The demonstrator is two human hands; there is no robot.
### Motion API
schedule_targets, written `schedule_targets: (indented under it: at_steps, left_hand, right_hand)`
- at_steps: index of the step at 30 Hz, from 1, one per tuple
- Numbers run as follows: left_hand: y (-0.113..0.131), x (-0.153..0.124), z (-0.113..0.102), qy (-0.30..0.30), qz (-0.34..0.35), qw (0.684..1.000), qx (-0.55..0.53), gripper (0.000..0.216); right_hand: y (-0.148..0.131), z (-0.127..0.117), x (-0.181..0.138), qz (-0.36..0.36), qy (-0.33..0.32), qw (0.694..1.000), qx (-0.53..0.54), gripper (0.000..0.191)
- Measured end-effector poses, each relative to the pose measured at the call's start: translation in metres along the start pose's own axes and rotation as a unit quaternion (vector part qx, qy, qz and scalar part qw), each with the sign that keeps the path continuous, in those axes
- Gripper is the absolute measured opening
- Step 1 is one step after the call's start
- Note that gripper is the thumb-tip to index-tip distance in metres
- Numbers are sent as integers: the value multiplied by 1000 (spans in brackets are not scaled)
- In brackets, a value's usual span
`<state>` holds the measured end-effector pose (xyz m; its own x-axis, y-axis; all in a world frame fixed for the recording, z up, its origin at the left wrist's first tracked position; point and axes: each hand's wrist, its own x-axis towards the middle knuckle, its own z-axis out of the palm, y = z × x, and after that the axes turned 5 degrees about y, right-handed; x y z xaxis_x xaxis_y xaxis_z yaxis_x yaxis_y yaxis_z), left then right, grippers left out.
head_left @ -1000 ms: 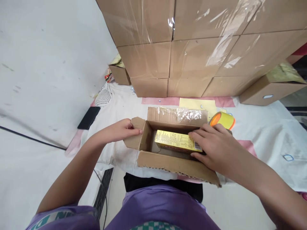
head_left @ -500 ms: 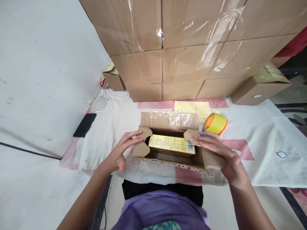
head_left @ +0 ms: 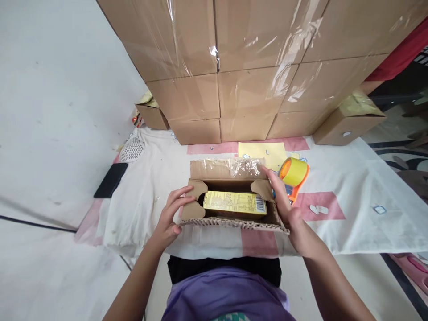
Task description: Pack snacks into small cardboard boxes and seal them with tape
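We see the left hand (head_left: pixel 170 216) half open. Its fingers (head_left: pixel 182 196) are spread and lightly curled, with the tips resting on the left end flap (head_left: pixel 193 201) of a small brown corrugated cardboard box (head_left: pixel 234 224). The thumb sits lower, off the cardboard, so the hand presses on the flap and does not grip it. That flap leans inward over the opening.

The right hand (head_left: pixel 284 205) is open too. Its fingers (head_left: pixel 271 180) lie stretched along the right end flap (head_left: pixel 262 188), which also tips inward, and the palm is against the right end of the box. Neither hand closes round anything.

The box lies on a white cloth (head_left: pixel 334 232) just in front of the person's purple shirt (head_left: pixel 227 294). Its top is open. The far long flap (head_left: pixel 224 168), covered with crinkled clear tape, stands up, and the near long flap is turned toward us. Inside we see one yellow rectangular carton with a barcode (head_left: pixel 234 203), lying flat lengthwise between the two end flaps.

A yellow tape roll on an orange dispenser (head_left: pixel 294 174) sits just beside the right hand. Behind the box is a pale yellow paper sheet (head_left: pixel 262 151), then a stack of large brown cartons wrapped in clear film (head_left: pixel 250 67). A black phone (head_left: pixel 111 179) lies well to the left, at the edge of the cloth.
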<state>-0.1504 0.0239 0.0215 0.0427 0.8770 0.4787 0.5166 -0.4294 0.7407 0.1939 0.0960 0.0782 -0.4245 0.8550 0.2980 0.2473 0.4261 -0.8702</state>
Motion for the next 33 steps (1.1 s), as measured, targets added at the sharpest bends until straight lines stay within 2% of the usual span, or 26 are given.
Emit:
schedule_targets:
  at_steps: [2,5,8,10,12,13,16,18,20,22,24,26,28,29,31,32,33]
  left_hand:
    - [2,-2,1,7,-5,1000,-5,75]
    - [5,-2,2,14,-5,1000,-7,69]
    - [9,-1,4,37,-4,999,-22,51]
    - [10,-2,7,67,-18,997,-29,39]
    - [10,-5,11,92,-36,995,-19,41]
    - [11,-6,12,100,-42,994,-10,44]
    - [19,-5,11,122,-32,991,48,49]
    - [32,1,8,148,16,980,130,52]
    - [50,11,7,114,89,963,228,53]
    - [67,23,10,2,152,945,291,48]
    - [79,35,17,-105,174,927,315,47]
    - [82,43,25,-148,172,918,326,58]
    - [80,46,32,-162,156,915,336,69]
    - [78,47,34,-167,147,914,339,71]
    - [75,47,36,-173,133,915,340,69]
    - [74,46,36,-173,131,915,339,67]
    - [73,47,36,-172,133,916,337,66]
  right_hand:
    - [5,1,3,40,-9,999,-8,65]
    - [14,5,9,91,-4,996,-6,86]
    - [20,9,17,112,31,990,79,86]
    - [22,10,22,76,98,983,135,72]
    - [24,11,26,12,156,975,160,57]
    - [24,10,27,-13,165,973,160,51]
    - [27,8,27,-68,99,988,99,39]
    - [28,5,25,-110,55,992,29,40]
    - [29,2,21,-137,43,989,-27,46]
    - [27,0,17,-138,43,988,-54,52]
    - [25,-1,13,-137,30,987,-76,54]
    - [25,-3,8,-131,38,985,-101,50]
    - [34,-8,3,-104,130,979,-120,41]
    - [41,-12,2,-77,210,967,-124,40]
    - [62,-23,1,-2,369,924,-103,49]
    - [73,-29,3,41,417,905,-72,55]
    - [85,-35,5,84,435,896,-29,60]
